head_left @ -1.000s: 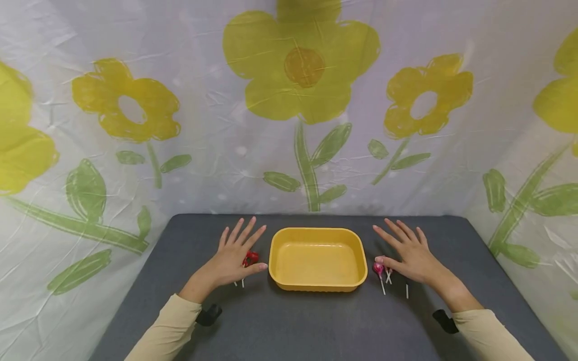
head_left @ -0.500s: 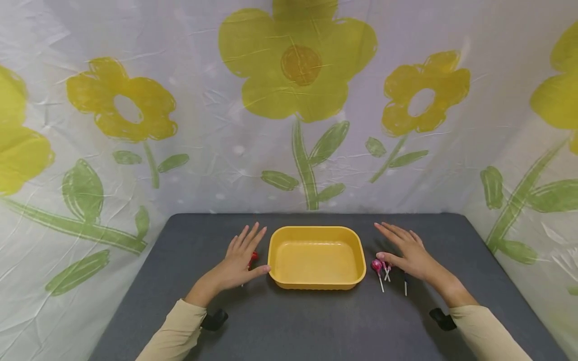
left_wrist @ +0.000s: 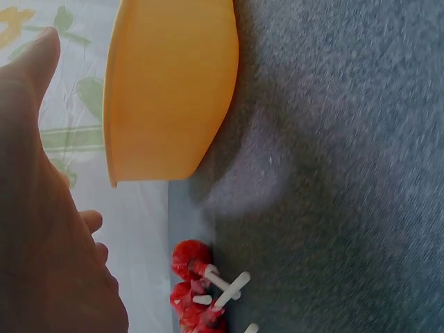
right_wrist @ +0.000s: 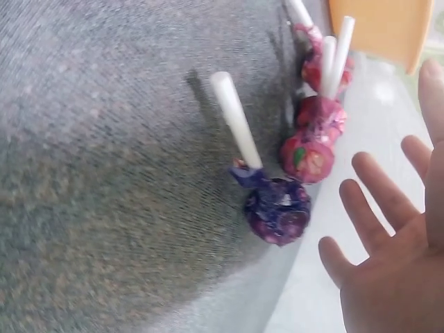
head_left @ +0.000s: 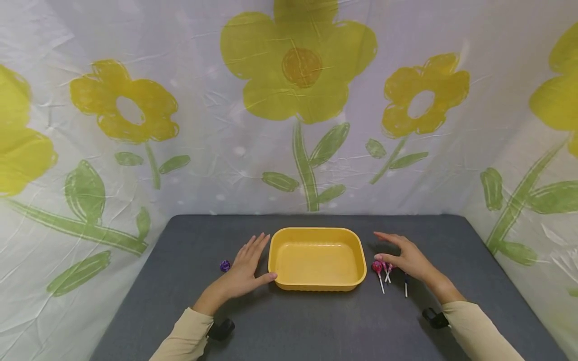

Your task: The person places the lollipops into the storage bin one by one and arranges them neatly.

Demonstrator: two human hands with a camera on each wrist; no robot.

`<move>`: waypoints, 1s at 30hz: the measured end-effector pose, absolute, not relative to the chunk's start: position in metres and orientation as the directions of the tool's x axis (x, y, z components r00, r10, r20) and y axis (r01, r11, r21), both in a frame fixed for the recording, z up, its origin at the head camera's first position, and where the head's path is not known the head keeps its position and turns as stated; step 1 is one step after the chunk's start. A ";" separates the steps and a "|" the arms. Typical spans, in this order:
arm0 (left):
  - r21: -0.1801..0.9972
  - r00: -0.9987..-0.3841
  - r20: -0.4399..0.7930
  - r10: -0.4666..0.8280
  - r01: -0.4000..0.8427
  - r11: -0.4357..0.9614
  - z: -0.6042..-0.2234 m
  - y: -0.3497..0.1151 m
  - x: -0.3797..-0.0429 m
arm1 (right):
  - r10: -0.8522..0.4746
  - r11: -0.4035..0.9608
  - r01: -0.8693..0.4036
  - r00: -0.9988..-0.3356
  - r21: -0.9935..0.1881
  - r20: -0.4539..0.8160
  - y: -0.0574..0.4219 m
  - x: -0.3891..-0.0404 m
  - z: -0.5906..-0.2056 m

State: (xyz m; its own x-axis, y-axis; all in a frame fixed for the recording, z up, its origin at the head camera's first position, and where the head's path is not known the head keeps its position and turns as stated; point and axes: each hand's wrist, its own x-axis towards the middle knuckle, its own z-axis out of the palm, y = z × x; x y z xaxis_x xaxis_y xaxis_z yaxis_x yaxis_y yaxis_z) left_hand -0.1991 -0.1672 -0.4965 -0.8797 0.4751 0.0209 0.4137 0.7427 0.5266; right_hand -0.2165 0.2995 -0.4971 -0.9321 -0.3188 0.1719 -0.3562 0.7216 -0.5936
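A yellow plastic basin stands mid-table. My left hand is spread with fingers straight at its left side, the thumb tip overlapping the rim in the head view. Red-wrapped lollipops with white sticks lie below that hand in the left wrist view; the hand hides them from the head view. A purple lollipop shows just left of the hand. My right hand, fingers relaxed and holding nothing, hovers over pink lollipops right of the basin. Beside those lies another purple lollipop.
A dark grey cloth-like surface covers the table. Behind and beside it hangs a pale curtain printed with yellow flowers. Black wrist straps sit by the beige sleeves.
My left hand has moved right, closer to the basin, uncovering the purple lollipop and covering the red ones. My right hand has turned slightly and its fingers have drawn together.
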 end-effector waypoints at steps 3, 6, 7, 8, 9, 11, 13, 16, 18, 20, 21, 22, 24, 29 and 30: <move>0.553 -0.881 0.011 0.474 0.400 0.731 -0.497 -0.164 -0.197 | -0.307 0.722 -0.346 -0.936 -0.599 0.170 0.301 -0.218 -0.501; 0.568 -0.886 0.002 0.464 0.383 0.729 -0.498 -0.161 -0.195 | -0.295 0.728 -0.331 -0.942 -0.600 0.162 0.303 -0.218 -0.505; 0.570 -0.888 -0.002 0.459 0.377 0.730 -0.499 -0.160 -0.195 | -0.288 0.730 -0.323 -0.945 -0.602 0.157 0.303 -0.218 -0.506; 0.571 -0.891 -0.007 0.453 0.369 0.734 -0.499 -0.159 -0.195 | -0.281 0.732 -0.315 -0.947 -0.605 0.153 0.304 -0.217 -0.507; 0.569 -0.894 -0.013 0.448 0.362 0.738 -0.500 -0.158 -0.194 | -0.278 0.733 -0.308 -0.949 -0.606 0.146 0.304 -0.217 -0.508; 0.567 -0.897 -0.026 0.442 0.351 0.745 -0.502 -0.157 -0.194 | -0.268 0.739 -0.290 -0.955 -0.608 0.130 0.306 -0.217 -0.509; 0.568 -0.898 -0.037 0.439 0.343 0.748 -0.503 -0.156 -0.194 | -0.252 0.745 -0.265 -0.961 -0.613 0.109 0.307 -0.217 -0.510; 0.563 -0.897 -0.040 0.439 0.343 0.752 -0.506 -0.155 -0.194 | -0.240 0.752 -0.242 -0.967 -0.614 0.087 0.308 -0.218 -0.512; 0.560 -0.898 -0.039 0.439 0.344 0.754 -0.507 -0.154 -0.194 | -0.234 0.751 -0.232 -0.969 -0.618 0.080 0.309 -0.219 -0.513; 0.559 -0.897 -0.041 0.440 0.344 0.755 -0.508 -0.154 -0.194 | -0.232 0.754 -0.230 -0.970 -0.615 0.077 0.309 -0.219 -0.513; 0.564 -0.897 -0.040 0.440 0.344 0.751 -0.508 -0.153 -0.194 | -0.234 0.757 -0.232 -0.969 -0.611 0.078 0.309 -0.220 -0.513; 0.566 -0.897 -0.044 0.441 0.341 0.751 -0.508 -0.153 -0.194 | -0.232 0.761 -0.232 -0.969 -0.607 0.079 0.308 -0.220 -0.514; 0.571 -0.896 -0.047 0.441 0.338 0.748 -0.508 -0.153 -0.193 | -0.228 0.765 -0.231 -0.970 -0.601 0.082 0.308 -0.220 -0.514; 0.565 -0.898 -0.053 0.437 0.333 0.755 -0.509 -0.152 -0.192 | -0.231 0.772 -0.237 -0.969 -0.590 0.087 0.308 -0.220 -0.515; 0.563 -0.897 -0.055 0.438 0.334 0.756 -0.510 -0.152 -0.192 | -0.231 0.772 -0.237 -0.969 -0.589 0.087 0.308 -0.220 -0.516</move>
State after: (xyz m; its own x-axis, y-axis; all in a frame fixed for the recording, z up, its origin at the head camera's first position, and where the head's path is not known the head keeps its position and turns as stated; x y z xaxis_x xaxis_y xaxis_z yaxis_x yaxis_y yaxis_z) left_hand -0.1921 -0.1515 -0.5097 -0.8974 0.4378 -0.0547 0.3345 0.7559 0.5628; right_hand -0.2202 0.3080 -0.5157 -0.9690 -0.2314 0.0867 -0.2372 0.7723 -0.5893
